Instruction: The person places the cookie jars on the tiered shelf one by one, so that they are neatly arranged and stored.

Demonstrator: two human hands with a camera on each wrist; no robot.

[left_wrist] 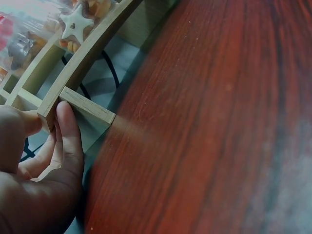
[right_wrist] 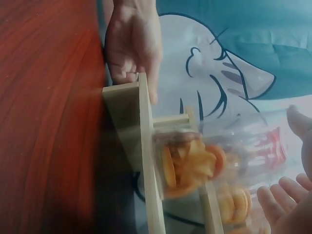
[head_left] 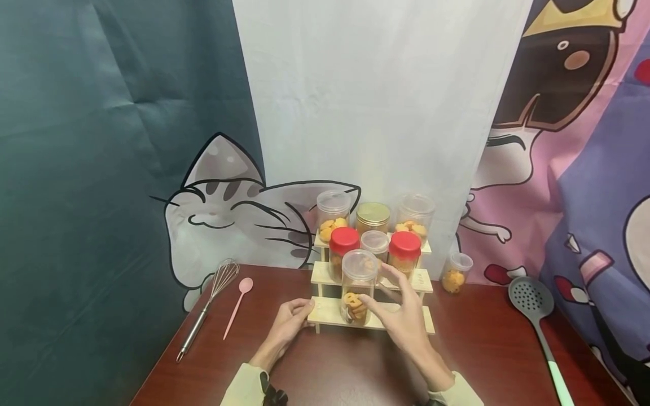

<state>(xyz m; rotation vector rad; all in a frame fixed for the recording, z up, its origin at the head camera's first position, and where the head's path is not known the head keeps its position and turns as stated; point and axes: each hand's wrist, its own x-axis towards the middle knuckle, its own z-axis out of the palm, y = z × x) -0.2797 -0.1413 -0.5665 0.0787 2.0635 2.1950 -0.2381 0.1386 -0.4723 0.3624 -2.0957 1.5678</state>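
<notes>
A three-tier wooden step shelf [head_left: 330, 313] stands on the table, loaded with jars. My left hand [head_left: 290, 326] pinches the left end of its lowest step, the thumb above and fingers below in the left wrist view. A clear-lidded jar [head_left: 359, 282] of ring-shaped and star-shaped cookies stands upright on that lowest step. Around the jar's right side my right hand [head_left: 403, 316] is spread, thumb in front and fingers behind. In the right wrist view, the thumb and fingers are apart on either side of the jar's upper part, not closed on it.
Two red-lidded jars [head_left: 345, 241] flank a clear-lidded one on the middle step. Several jars, including a gold-lidded jar [head_left: 373, 217], line the top step. A small jar [head_left: 457, 273] stands right of the shelf. A whisk [head_left: 208, 310], a pink spoon [head_left: 238, 304] and a slotted turner [head_left: 538, 316] lie at the sides.
</notes>
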